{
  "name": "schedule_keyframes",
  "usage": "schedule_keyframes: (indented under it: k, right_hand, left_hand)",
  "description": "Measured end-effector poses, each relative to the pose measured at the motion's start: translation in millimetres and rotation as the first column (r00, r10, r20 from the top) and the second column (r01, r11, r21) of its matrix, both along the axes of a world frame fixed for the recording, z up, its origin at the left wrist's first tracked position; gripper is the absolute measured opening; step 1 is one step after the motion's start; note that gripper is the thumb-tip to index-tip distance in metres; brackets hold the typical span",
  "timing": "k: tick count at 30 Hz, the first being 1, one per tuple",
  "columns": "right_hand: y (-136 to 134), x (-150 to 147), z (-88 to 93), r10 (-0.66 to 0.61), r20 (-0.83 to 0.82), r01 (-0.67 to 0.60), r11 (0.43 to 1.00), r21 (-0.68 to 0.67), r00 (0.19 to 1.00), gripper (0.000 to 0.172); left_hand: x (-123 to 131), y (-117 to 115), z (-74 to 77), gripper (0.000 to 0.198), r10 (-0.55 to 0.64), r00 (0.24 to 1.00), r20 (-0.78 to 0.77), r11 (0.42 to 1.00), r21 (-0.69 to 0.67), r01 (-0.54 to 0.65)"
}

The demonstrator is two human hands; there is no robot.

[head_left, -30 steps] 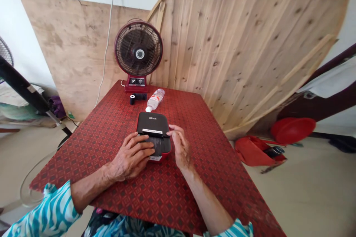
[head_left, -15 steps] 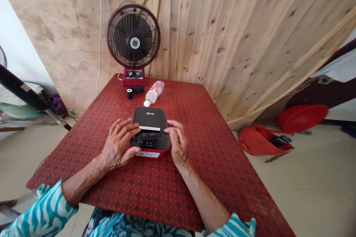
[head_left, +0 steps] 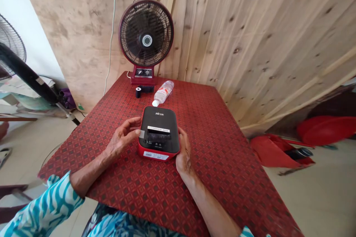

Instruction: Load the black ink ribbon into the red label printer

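Observation:
A small printer [head_left: 160, 118], black on top with red sides, sits in front of me on the table. It bears a white strip across its lid, a dark glossy slot below that and a white label on its front face. My left hand [head_left: 122, 137] is at its left side, fingers curled, the thumb by a greyish clear tab [head_left: 142, 134] at the edge. Around the right side my right hand [head_left: 185, 153] is wrapped, its fingers partly hidden behind the printer.
Behind the printer a clear plastic bottle [head_left: 163, 93] lies on its side. Black rolls [head_left: 138, 92] are beside it, and a dark red fan [head_left: 147, 40] stands at the table's [head_left: 217, 163] far end. A red bag [head_left: 269, 152] and red basin [head_left: 328, 129] are at the right.
My left hand has drawn back from the printer's top to its left edge. The right hand has gone from a fingertip touch to holding the right side. The view has shifted left.

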State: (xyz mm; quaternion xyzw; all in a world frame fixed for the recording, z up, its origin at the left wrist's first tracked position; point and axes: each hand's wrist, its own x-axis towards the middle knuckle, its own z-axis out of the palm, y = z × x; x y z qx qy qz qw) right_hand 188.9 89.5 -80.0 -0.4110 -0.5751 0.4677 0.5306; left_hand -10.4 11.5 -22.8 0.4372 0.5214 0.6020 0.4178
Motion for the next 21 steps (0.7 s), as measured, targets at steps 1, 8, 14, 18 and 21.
schedule_keyframes:
  k: [1, 8, 14, 18, 21]
  right_hand:
    - [0.1, -1.2, -2.4, 0.020, -0.005, -0.021, 0.999, -0.042, 1.000, 0.042]
    - [-2.1, -2.8, -0.2, 0.023, -0.004, -0.023, 0.998, -0.059, 1.000, 0.041]
    - [-3.5, -1.5, 5.2, 0.030, 0.027, -0.028, 0.996, -0.082, 0.999, 0.041]
    - [-3.8, -0.6, 7.7, 0.039, 0.039, -0.035, 0.996, -0.079, 0.999, 0.040]
    - [-4.1, -1.0, 8.2, 0.058, 0.038, -0.054, 0.995, -0.084, 0.998, 0.039]
  left_hand:
    - [0.1, 1.5, -0.1, 0.052, -0.002, 0.999, 0.042, 1.000, -0.010, 0.002]
    - [-1.2, 8.4, -3.5, 0.060, -0.094, 0.951, 0.295, 0.989, -0.079, 0.122]
    - [-2.9, 9.6, 0.7, 0.061, -0.146, 0.930, 0.337, 0.976, -0.102, 0.190]
    - [-4.5, 8.6, -4.5, 0.059, -0.171, 0.938, 0.300, 0.976, -0.079, 0.203]
    - [-4.7, 7.4, -9.0, 0.057, -0.173, 0.951, 0.257, 0.979, -0.057, 0.194]
